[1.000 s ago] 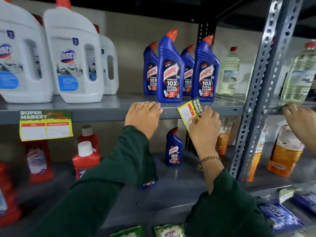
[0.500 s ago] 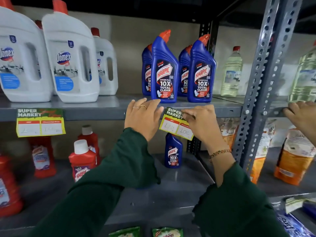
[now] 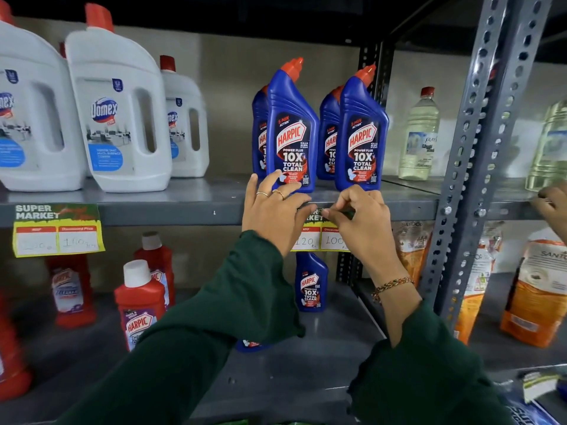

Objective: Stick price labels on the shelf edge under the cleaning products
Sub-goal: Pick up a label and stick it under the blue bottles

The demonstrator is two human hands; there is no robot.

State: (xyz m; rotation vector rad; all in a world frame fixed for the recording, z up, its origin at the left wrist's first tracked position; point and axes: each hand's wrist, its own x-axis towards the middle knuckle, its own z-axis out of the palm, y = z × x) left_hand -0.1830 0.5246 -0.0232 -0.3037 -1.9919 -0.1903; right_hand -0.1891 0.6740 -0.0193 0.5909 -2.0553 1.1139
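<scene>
Grey metal shelf (image 3: 171, 210), front edge runs across the view. White Domex jugs (image 3: 119, 118) at the shelf's left end, blue Harpic bottles (image 3: 291, 133) near its right end by the upright post (image 3: 478, 167). One price label (image 3: 56, 230) already stuck on the front edge under the jugs. Second label (image 3: 317, 237) on the edge below the Harpic bottles. My left hand (image 3: 271, 210) lies flat, fingers spread, on its left part. My right hand (image 3: 359, 219) pinches its top edge with curled fingers.
</scene>
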